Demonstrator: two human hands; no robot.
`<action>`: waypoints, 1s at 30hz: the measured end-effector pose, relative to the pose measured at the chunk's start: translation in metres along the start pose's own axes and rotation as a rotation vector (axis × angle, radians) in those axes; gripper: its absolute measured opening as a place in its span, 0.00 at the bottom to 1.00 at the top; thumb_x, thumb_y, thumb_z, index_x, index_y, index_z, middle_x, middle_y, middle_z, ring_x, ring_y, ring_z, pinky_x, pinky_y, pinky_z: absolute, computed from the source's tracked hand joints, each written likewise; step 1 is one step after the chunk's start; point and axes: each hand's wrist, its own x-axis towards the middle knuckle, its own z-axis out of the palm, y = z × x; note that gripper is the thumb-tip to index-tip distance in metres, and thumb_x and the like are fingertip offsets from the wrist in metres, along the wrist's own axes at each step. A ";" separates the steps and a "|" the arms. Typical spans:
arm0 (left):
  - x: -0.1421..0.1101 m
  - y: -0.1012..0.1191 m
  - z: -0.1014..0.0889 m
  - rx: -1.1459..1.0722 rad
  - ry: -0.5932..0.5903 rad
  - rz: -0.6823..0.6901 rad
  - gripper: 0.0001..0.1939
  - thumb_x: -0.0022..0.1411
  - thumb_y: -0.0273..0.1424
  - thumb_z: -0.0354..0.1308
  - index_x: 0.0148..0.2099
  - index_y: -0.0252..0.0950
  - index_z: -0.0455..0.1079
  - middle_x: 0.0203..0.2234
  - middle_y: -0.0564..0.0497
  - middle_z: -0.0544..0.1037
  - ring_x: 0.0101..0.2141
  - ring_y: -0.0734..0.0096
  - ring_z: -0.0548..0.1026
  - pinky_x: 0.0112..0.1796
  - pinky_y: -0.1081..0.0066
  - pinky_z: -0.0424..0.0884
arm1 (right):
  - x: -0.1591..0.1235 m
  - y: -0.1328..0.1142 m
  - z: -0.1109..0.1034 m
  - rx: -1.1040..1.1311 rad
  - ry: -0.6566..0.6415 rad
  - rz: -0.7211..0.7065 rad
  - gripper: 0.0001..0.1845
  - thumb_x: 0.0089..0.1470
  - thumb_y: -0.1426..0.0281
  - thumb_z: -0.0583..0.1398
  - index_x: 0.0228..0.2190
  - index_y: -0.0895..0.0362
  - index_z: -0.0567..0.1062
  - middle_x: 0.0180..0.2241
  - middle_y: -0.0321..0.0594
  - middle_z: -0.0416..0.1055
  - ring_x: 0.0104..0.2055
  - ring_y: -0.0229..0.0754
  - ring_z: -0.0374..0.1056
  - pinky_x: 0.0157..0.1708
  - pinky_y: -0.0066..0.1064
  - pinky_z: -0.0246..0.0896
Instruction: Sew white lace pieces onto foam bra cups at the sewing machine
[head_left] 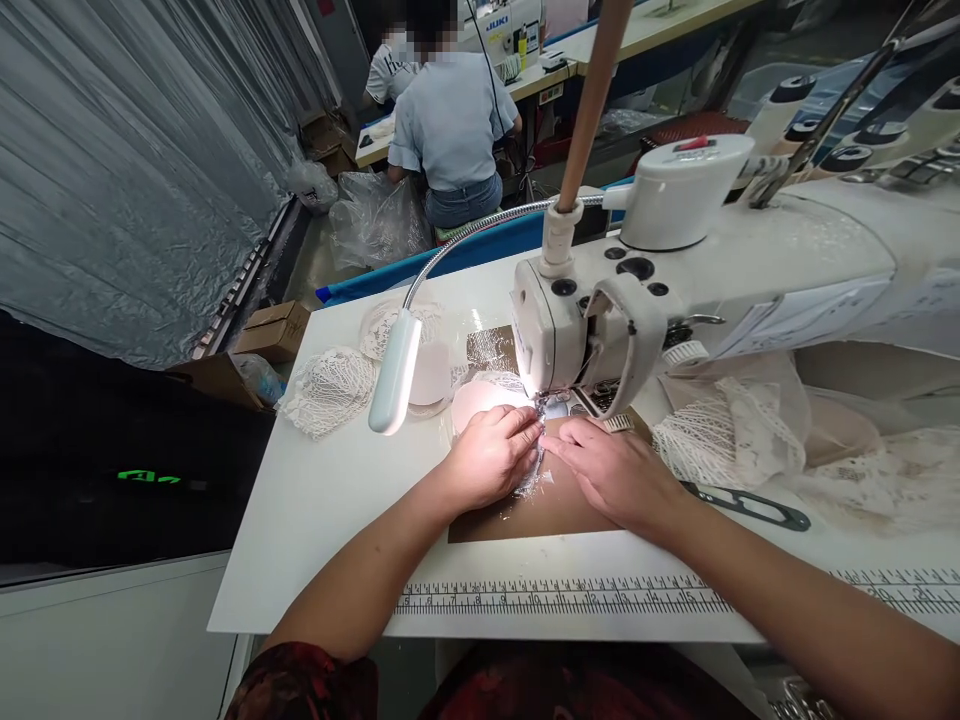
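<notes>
Under the bright needle area of the white sewing machine (544, 330) lies a pale pink bra cup (472, 398) with white lace along its edge. My left hand (495, 455) is closed on the cup's lace edge, fingers together and pressing it down just in front of the presser foot. From the other side, my right hand (619, 470) grips the same edge, its index finger reaching to the lace and the other fingers curled. The hands partly hide the cup and the needle point. Beneath them is a brown plate (491, 525) on the machine bed.
Lace cups (330, 390) lie at the left, and more lace pieces (750, 430) at the right. A gooseneck lamp (396, 372) arches over the table. Dark thread snips (757, 507) lie by my right wrist. A ruler strip (540, 598) runs along the front. A co-worker (454, 125) sits beyond.
</notes>
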 end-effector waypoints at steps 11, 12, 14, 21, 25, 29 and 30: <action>-0.003 -0.001 -0.005 -0.052 -0.019 -0.011 0.20 0.67 0.34 0.46 0.55 0.29 0.66 0.51 0.37 0.70 0.50 0.56 0.68 0.48 0.56 0.69 | 0.000 0.002 -0.002 0.003 0.020 0.003 0.19 0.53 0.78 0.52 0.44 0.56 0.75 0.31 0.39 0.67 0.28 0.38 0.54 0.27 0.31 0.41; -0.004 -0.001 -0.007 -0.069 -0.023 0.001 0.19 0.67 0.33 0.46 0.55 0.29 0.66 0.51 0.37 0.70 0.50 0.57 0.68 0.49 0.57 0.69 | -0.001 0.002 -0.002 0.011 0.011 -0.003 0.20 0.53 0.78 0.52 0.45 0.56 0.75 0.31 0.38 0.67 0.28 0.38 0.54 0.27 0.31 0.41; -0.005 -0.001 -0.009 -0.083 -0.030 0.016 0.19 0.67 0.32 0.46 0.55 0.28 0.66 0.51 0.37 0.71 0.49 0.58 0.69 0.49 0.58 0.69 | -0.002 0.003 -0.002 0.023 -0.003 -0.017 0.20 0.53 0.78 0.52 0.45 0.55 0.74 0.31 0.38 0.66 0.28 0.37 0.54 0.27 0.31 0.40; -0.003 -0.002 -0.002 -0.040 -0.017 0.018 0.19 0.66 0.32 0.46 0.55 0.28 0.67 0.51 0.39 0.72 0.48 0.57 0.69 0.48 0.57 0.69 | -0.001 0.002 -0.005 -0.017 -0.017 -0.009 0.20 0.52 0.79 0.52 0.44 0.55 0.75 0.30 0.38 0.67 0.28 0.38 0.54 0.27 0.32 0.39; 0.000 -0.003 0.001 -0.015 -0.010 0.020 0.20 0.67 0.33 0.45 0.55 0.29 0.66 0.51 0.37 0.71 0.49 0.56 0.68 0.47 0.55 0.70 | 0.002 -0.002 -0.009 -0.070 -0.021 0.047 0.19 0.52 0.79 0.52 0.42 0.54 0.76 0.29 0.38 0.68 0.29 0.39 0.56 0.27 0.32 0.40; -0.001 -0.005 0.002 -0.010 -0.012 0.018 0.20 0.66 0.34 0.45 0.56 0.29 0.65 0.52 0.37 0.70 0.50 0.55 0.68 0.47 0.54 0.69 | 0.003 -0.002 -0.009 -0.103 -0.021 0.069 0.19 0.52 0.78 0.53 0.43 0.55 0.76 0.31 0.39 0.70 0.29 0.39 0.56 0.27 0.33 0.40; -0.002 -0.005 0.002 -0.012 -0.011 0.015 0.20 0.66 0.34 0.45 0.56 0.29 0.65 0.52 0.37 0.70 0.50 0.55 0.68 0.47 0.54 0.69 | 0.003 -0.001 -0.008 -0.103 -0.017 0.065 0.20 0.52 0.78 0.53 0.44 0.55 0.76 0.31 0.39 0.70 0.29 0.39 0.56 0.27 0.33 0.41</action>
